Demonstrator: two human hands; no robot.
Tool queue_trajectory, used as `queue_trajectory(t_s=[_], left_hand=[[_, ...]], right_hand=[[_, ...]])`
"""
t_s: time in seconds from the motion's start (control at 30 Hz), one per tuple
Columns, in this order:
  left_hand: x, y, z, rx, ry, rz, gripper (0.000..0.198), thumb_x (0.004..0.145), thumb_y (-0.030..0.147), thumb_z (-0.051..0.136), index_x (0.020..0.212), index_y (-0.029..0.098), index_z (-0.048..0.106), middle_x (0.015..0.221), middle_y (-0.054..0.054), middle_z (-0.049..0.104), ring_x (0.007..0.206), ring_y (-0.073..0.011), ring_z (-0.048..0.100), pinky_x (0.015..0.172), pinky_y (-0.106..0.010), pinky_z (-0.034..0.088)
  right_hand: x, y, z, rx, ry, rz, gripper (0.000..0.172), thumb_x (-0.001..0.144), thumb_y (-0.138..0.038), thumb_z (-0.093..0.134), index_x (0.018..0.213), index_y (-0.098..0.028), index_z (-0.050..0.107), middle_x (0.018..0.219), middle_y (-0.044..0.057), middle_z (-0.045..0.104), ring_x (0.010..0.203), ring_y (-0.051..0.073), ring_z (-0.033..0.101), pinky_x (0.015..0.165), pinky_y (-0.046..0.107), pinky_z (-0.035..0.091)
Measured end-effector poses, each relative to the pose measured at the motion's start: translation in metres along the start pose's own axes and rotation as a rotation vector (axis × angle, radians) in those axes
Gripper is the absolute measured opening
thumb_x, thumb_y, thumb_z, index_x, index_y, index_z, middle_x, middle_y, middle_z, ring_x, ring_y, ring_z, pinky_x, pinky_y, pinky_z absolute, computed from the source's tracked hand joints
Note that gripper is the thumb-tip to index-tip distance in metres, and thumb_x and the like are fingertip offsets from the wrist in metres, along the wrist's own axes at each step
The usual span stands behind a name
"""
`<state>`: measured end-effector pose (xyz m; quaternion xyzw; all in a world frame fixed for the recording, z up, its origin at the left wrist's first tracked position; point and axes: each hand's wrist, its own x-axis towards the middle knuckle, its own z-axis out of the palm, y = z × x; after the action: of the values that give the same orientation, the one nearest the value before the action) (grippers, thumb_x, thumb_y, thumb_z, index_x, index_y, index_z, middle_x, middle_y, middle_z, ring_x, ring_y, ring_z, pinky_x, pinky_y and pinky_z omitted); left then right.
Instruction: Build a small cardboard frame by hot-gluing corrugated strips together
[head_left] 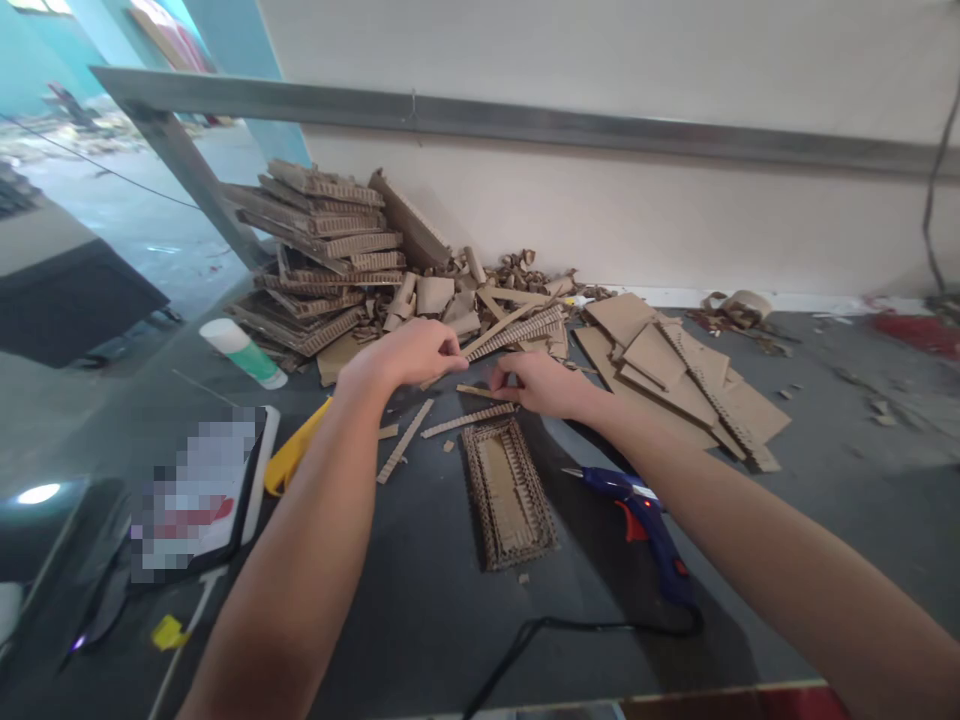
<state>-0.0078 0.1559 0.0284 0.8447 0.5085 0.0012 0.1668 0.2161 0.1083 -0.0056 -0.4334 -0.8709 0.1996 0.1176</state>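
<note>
My left hand is closed, its fingertips beside a long cardboard strip; what they hold, if anything, is hidden. My right hand pinches a short, thin cardboard strip just above the table. Below the hands, a small rectangular cardboard tray with raised corrugated walls lies on the dark table. Between the hands and the tray rests a corrugated strip. Another loose strip is to the left. Right of the tray, a blue glue gun with a red trigger lies on its side.
Stacked cardboard pieces stand at the back left, beside a heap of scraps. Flat cardboard sheets lie right. A white-green tube, yellow tape roll and phone-like device are left. A black cord crosses the front.
</note>
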Motion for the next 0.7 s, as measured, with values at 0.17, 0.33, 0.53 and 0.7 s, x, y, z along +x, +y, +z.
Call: queue_trajectory(t_s=[0.17, 0.33, 0.53, 0.7], left_hand=[[-0.018, -0.001, -0.012, 0.094, -0.316, -0.225, 0.028, 0.082, 0.046, 0.066, 0.066, 0.022, 0.067, 0.071, -0.005, 0.072, 0.062, -0.0189, 0.064, 0.057, -0.028, 0.045], [-0.02, 0.008, -0.001, 0.141, -0.389, -0.366, 0.032, 0.076, 0.037, 0.072, 0.052, 0.019, 0.06, 0.063, -0.007, 0.07, 0.057, -0.0214, 0.064, 0.059, -0.032, 0.048], [-0.027, 0.026, 0.005, 0.155, -0.31, -0.207, 0.015, 0.072, 0.021, 0.07, 0.059, 0.02, 0.062, 0.068, -0.005, 0.072, 0.066, -0.0205, 0.066, 0.056, -0.026, 0.043], [-0.059, 0.038, 0.003, 0.166, -0.156, -0.119, 0.014, 0.09, 0.026, 0.052, 0.083, 0.02, 0.063, 0.081, -0.008, 0.073, 0.07, -0.0222, 0.065, 0.057, -0.03, 0.04]], right_hand=[[-0.021, 0.005, -0.015, -0.019, 0.114, 0.027, 0.007, 0.088, -0.019, 0.063, 0.092, -0.017, 0.068, 0.094, 0.006, 0.07, 0.079, 0.016, 0.061, 0.07, 0.026, 0.042], [-0.064, 0.007, -0.027, -0.002, 0.143, 0.138, 0.014, 0.092, -0.028, 0.058, 0.092, -0.019, 0.069, 0.09, 0.005, 0.07, 0.073, 0.015, 0.06, 0.067, 0.026, 0.043], [-0.084, -0.008, -0.039, 0.049, 0.162, 0.159, 0.02, 0.093, -0.036, 0.057, 0.093, -0.022, 0.071, 0.087, 0.004, 0.071, 0.072, 0.016, 0.061, 0.064, 0.027, 0.044], [-0.074, -0.028, -0.041, 0.116, 0.133, 0.083, 0.022, 0.095, -0.039, 0.056, 0.096, -0.023, 0.07, 0.092, 0.004, 0.073, 0.07, 0.015, 0.062, 0.063, 0.027, 0.045]])
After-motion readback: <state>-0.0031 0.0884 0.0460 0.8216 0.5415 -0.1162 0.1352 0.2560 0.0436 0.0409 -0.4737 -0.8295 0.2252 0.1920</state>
